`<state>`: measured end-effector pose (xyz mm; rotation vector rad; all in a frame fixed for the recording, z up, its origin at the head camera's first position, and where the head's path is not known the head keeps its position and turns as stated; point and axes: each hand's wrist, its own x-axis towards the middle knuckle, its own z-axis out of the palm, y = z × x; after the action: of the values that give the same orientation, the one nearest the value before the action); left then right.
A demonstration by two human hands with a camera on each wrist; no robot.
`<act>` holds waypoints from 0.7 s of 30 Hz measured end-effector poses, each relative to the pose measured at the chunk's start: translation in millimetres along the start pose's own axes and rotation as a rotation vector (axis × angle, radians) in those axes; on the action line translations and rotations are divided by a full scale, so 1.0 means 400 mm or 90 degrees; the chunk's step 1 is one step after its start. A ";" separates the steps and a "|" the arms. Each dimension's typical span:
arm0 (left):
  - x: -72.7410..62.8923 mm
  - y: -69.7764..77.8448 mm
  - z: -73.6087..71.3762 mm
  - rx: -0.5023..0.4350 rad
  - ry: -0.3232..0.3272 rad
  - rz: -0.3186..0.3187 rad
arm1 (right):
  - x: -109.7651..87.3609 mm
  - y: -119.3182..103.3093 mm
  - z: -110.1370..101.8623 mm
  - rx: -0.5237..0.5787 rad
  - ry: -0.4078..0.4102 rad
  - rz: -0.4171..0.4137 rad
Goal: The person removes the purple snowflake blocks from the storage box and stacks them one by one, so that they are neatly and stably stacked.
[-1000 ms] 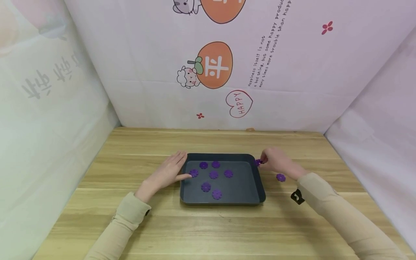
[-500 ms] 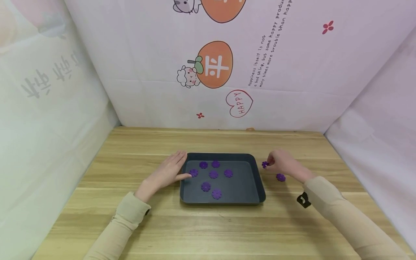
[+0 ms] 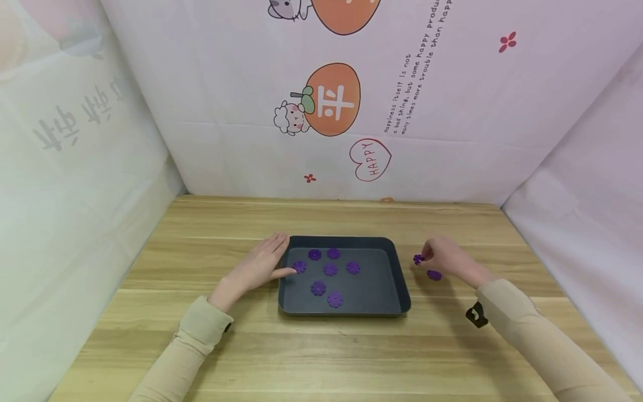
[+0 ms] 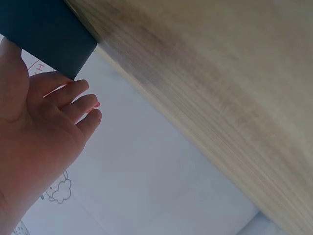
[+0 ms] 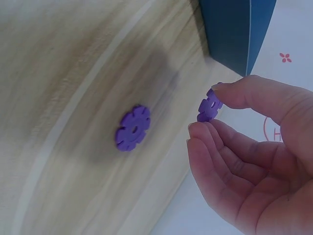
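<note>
My left hand [image 3: 258,262] rests at the left side of the dark baking tray [image 3: 379,296], fingers stretched along its back left corner and thumb over the rim. In the left wrist view, the fingers touch the outside of the tray wall [image 4: 44,34]. To the right of the tray, my right hand [image 3: 449,261] pinches a purple notched snowflake building disc [image 5: 209,106] between thumb and fingertips, above the table. A second purple disc [image 5: 133,128] lies on the wood just below that hand. Several more purple discs [image 3: 330,269] lie spread over the tray's left and middle.
The wooden table [image 3: 321,357] reaches back to a white printed cloth wall [image 3: 226,151]. Similar white cloth hangs on the left and right sides. A black strap piece [image 3: 476,315] hangs from the right cuff.
My right hand has moved right, away from the tray's right rim, with the disc still pinched, and is now close to the loose disc on the table. The left hand has stayed in place.
</note>
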<state>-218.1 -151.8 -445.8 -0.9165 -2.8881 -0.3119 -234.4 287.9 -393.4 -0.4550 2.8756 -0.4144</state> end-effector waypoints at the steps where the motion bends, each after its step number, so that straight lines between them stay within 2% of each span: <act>1: 0.000 0.000 0.000 0.000 0.000 0.000 | -0.002 0.002 0.000 0.001 -0.003 0.003; 7: -0.001 0.000 -0.002 -0.002 0.002 0.003 | -0.011 0.017 0.002 0.009 -0.022 0.023; 21: 0.001 -0.002 0.000 0.008 -0.002 0.004 | -0.029 0.042 0.012 0.015 -0.021 0.033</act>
<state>-218.8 -152.3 -446.0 -0.9258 -2.8864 -0.2908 -226.8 305.8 -401.3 -0.3795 2.8403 -0.4283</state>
